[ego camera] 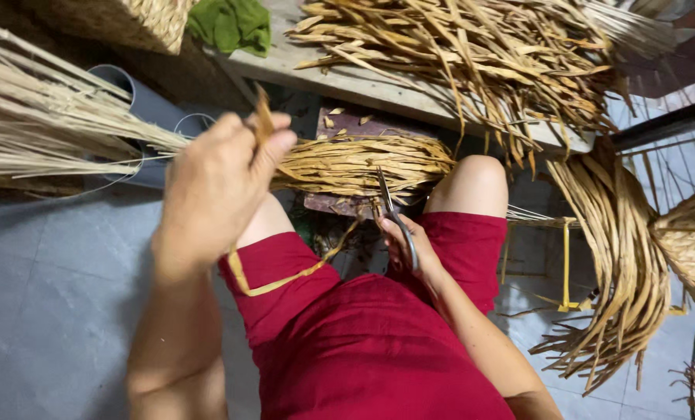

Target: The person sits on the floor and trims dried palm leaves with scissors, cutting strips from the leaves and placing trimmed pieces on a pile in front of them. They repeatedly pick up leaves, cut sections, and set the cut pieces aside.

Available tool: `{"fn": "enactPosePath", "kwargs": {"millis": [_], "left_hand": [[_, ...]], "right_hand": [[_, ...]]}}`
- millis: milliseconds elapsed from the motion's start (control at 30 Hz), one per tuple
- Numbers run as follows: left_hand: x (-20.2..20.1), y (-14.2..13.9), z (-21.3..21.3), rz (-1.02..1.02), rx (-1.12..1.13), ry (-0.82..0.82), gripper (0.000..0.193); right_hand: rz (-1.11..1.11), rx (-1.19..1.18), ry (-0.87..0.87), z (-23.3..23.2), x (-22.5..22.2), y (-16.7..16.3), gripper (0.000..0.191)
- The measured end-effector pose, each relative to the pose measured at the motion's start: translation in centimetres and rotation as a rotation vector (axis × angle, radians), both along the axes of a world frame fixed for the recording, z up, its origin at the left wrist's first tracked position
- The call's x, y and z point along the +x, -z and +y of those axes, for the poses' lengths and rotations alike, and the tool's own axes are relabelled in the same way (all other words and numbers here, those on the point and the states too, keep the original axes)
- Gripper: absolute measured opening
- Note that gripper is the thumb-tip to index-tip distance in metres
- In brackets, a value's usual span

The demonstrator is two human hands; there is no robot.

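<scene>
Our left hand [215, 187] pinches a flat yellow-tan dried leaf strip [281, 278] raised clear of the lap. Our right hand [409, 249] grips grey metal scissors [394, 218], blades toward the bound straw bundle [363, 163] just beyond.

Soft, even light is falling across the scene — no hard glare anywhere. The grey floor [44, 311] is reading cool and slightly dim, and deep shadow is pooling under the worktop [378, 89]. The raised left hand [219, 183], close to the lens, is looking slightly soft, while the dried strips [472, 47] beyond are staying crisp. Wide-angle distortion is bending lines at the edges — most plainly on the right.
</scene>
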State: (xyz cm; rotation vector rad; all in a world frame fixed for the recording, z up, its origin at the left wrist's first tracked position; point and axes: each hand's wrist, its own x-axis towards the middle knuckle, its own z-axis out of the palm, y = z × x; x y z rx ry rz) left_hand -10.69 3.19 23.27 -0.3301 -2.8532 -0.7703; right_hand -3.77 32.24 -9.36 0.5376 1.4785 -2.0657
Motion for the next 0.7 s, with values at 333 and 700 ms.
{"fn": "enactPosePath", "kwargs": {"millis": [333,700], "left_hand": [[-7.5,-2.5,3.9,0.116,1.093,0.39,0.017],[-22.6,7.7,10.4,-0.115,1.844,0.2,0.009]], "right_hand": [[0.014,-0.063,0.24,-0.6,-0.7,0.8,0.026],[0.007,-0.084,0.268,-0.2,-1.1,0.1,0.03]]}}
